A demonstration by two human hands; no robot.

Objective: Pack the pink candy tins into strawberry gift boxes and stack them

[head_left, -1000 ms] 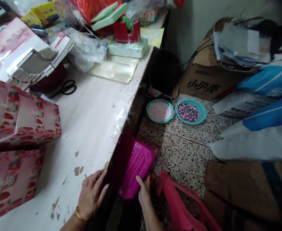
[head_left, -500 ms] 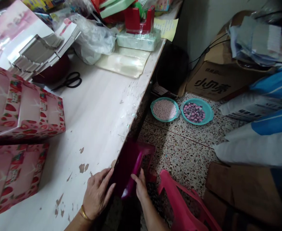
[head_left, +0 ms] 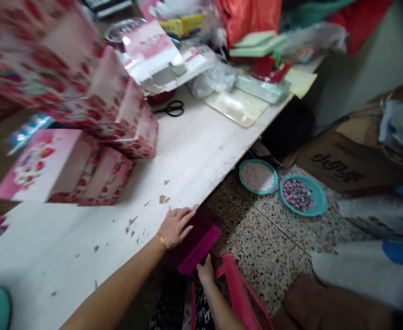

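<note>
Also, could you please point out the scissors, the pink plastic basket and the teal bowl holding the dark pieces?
Scissors (head_left: pixel 168 110): head view, near the pivot.
Pink plastic basket (head_left: pixel 199 250): head view, on its bright pink edge.
Teal bowl (head_left: pixel 321 197): head view, on its rim.

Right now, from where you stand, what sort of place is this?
Probably a small packing workroom for gift boxes: strawberry-printed cardboard boxes are stacked on a chipped white worktable, with scissors and a red tape dispenser further along it.

Hands (head_left: pixel 175 227) at magenta plastic tray (head_left: pixel 199 243)
</note>
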